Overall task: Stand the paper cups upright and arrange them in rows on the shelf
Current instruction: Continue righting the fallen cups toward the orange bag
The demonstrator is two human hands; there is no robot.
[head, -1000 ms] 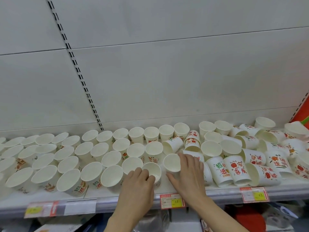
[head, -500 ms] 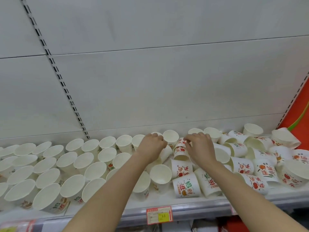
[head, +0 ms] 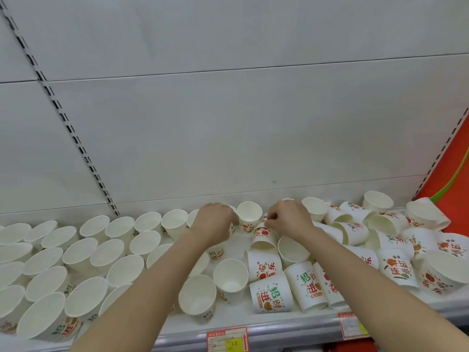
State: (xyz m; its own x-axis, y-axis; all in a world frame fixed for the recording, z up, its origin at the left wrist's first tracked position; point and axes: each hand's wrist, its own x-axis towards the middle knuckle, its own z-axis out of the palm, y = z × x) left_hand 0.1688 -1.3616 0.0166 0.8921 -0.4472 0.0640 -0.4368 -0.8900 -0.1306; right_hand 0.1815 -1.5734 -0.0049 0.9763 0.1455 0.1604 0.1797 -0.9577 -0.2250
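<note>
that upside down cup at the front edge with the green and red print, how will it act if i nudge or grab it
The upside-down cup looks like thin paper, so probably very light and easy to dent if squeezed. Standing on its wide rim it should slide rather than tip. It sits near the shelf edge, so a forward nudge could drop it.

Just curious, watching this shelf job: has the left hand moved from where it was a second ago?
Yes. The left hand has gone from the shelf's front edge, near the price tag, to the back row of cups by the rear wall.
</note>
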